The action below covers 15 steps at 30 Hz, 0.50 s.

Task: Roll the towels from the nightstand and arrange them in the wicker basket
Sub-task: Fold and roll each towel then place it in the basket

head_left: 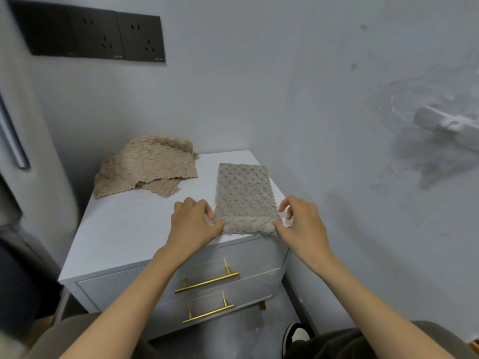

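Grey towel lies flat, folded to a narrow strip, on the right front of the white nightstand. Its near end sits at the front edge and is slightly bunched.

Left hand is at the near left corner of the grey towel. Its fingers are curled tight against the towel's left edge, thumb stretched along the near hem, pinching the corner.

Right hand is at the near right corner. The thumb tip touches the hem, and the fingers are curled above it with a small gap, nipping the corner. A white tag shows between thumb and fingers.

Tan towel lies loose and rumpled at the back left of the nightstand, apart from both hands and the grey towel.

Two gold drawer handles are on the front below. Black wall sockets are upper left. A shoe is on the floor.
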{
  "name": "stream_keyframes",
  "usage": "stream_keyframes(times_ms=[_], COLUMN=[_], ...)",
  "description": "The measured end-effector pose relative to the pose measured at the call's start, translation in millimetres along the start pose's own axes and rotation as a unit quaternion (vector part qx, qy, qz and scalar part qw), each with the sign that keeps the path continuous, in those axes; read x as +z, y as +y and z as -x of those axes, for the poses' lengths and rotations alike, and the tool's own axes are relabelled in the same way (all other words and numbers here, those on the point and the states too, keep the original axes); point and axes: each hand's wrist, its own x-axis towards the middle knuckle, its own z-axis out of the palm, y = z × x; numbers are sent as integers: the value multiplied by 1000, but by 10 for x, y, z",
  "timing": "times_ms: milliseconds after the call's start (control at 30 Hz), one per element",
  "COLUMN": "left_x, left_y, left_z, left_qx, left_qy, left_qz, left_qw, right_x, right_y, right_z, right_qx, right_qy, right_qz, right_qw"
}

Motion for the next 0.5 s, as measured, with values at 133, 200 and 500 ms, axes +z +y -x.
stream_keyframes(times_ms=[133,200,500], left_x=[84,87,15], left_y=[-41,-39,-112], left_z=[10,4,100], left_qx=[266,329,312], left_qy=[48,37,-11], left_qz=[-19,-44,-36], left_qw=[963,943,949], right_x=[123,159,125], right_y=[-3,19,171], right_z=[41,53,46], right_qx=[-221,-278,-277], right_qy=[49,44,-58], right_qz=[88,101,130], right_qw=[970,954,950])
